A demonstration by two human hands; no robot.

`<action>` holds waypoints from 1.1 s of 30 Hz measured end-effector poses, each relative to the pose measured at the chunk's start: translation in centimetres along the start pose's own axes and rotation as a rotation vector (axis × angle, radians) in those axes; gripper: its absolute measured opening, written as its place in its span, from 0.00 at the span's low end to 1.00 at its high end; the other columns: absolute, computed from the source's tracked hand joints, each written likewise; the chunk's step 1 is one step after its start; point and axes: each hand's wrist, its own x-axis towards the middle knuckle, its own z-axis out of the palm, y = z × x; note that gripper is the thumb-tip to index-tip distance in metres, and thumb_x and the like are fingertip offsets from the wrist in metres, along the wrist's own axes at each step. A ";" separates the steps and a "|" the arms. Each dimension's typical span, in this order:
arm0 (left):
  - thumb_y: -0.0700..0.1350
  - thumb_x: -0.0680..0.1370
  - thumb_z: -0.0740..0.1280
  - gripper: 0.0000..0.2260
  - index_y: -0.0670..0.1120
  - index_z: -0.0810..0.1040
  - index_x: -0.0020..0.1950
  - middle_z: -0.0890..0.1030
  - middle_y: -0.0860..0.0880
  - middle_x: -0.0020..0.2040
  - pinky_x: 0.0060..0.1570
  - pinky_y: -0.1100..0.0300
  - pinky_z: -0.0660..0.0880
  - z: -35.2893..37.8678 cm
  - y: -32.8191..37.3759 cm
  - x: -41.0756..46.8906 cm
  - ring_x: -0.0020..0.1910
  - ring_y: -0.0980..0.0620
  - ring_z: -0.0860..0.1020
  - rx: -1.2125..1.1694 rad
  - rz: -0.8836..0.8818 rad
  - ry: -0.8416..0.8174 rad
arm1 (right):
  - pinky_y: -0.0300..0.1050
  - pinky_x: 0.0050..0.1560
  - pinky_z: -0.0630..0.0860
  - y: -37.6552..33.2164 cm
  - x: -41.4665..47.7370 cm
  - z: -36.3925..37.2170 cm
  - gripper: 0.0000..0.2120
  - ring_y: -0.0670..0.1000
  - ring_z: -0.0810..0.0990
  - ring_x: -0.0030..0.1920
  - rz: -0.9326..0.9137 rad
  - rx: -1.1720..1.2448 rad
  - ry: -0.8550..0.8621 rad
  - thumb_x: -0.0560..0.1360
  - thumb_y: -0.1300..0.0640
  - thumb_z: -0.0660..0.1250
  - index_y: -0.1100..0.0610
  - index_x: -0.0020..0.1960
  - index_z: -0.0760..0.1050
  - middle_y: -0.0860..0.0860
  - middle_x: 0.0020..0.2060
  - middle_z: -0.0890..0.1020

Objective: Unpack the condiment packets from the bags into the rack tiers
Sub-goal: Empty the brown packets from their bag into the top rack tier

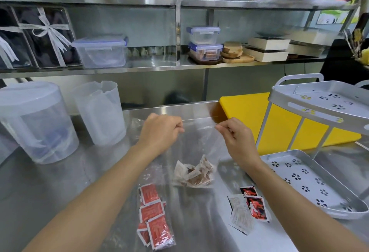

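Note:
A clear plastic bag (199, 142) hangs above the steel counter, held up by its top edge. My left hand (161, 130) pinches the left corner and my right hand (237, 138) pinches the right corner. Brown-and-white condiment packets (194, 173) sit bunched at the bag's bottom. Red packets (153, 217) lie in another clear bag on the counter near me. Red-black and white packets (247, 209) lie to the right. The grey two-tier rack stands at the right, with its lower tier (311, 183) and upper tier (327, 102) holding nothing that I can see.
Two translucent plastic jugs (38, 122) stand at the left on the steel counter (60, 181). A yellow cutting board (249, 112) lies behind the rack. Shelves at the back hold lidded boxes (101, 50) and wooden items.

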 end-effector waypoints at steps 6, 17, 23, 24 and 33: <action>0.47 0.77 0.61 0.06 0.50 0.78 0.45 0.83 0.53 0.48 0.38 0.59 0.64 -0.3 0.1 0.0 0.48 0.47 0.78 0.050 0.065 -0.008 | 0.28 0.37 0.67 0.3 -0.2 -0.2 0.07 0.41 0.72 0.36 -0.010 0.025 0.054 0.75 0.59 0.65 0.58 0.39 0.76 0.47 0.33 0.75; 0.48 0.78 0.60 0.08 0.45 0.75 0.45 0.81 0.47 0.44 0.42 0.53 0.70 -1.4 1.0 0.5 0.44 0.45 0.76 -0.138 0.073 -0.028 | 0.34 0.48 0.73 2.8 -2.2 -0.5 0.10 0.43 0.81 0.47 0.492 0.596 -0.254 0.68 0.62 0.72 0.57 0.49 0.79 0.51 0.47 0.82; 0.44 0.78 0.59 0.06 0.46 0.75 0.49 0.81 0.46 0.49 0.47 0.50 0.73 -1.5 1.7 0.4 0.49 0.42 0.76 -0.184 0.073 -0.036 | 0.37 0.42 0.72 2.7 -3.2 0.1 0.06 0.45 0.81 0.40 0.527 0.577 -0.153 0.70 0.63 0.69 0.54 0.39 0.82 0.49 0.37 0.85; 0.44 0.78 0.59 0.07 0.47 0.74 0.52 0.81 0.47 0.52 0.48 0.52 0.72 -1.3 1.8 0.4 0.50 0.43 0.76 -0.180 0.059 -0.054 | 0.37 0.41 0.71 2.4 -3.1 0.2 0.08 0.45 0.81 0.38 0.521 0.581 -0.130 0.70 0.64 0.69 0.53 0.37 0.82 0.49 0.35 0.84; 0.68 0.67 0.64 0.33 0.51 0.67 0.65 0.75 0.53 0.45 0.41 0.57 0.66 1.3 3.8 -0.8 0.44 0.50 0.74 -0.092 0.100 -0.096 | 0.30 0.35 0.73 0.0 -3.4 0.7 0.15 0.39 0.78 0.32 0.375 0.558 -0.120 0.71 0.64 0.69 0.47 0.32 0.82 0.42 0.28 0.83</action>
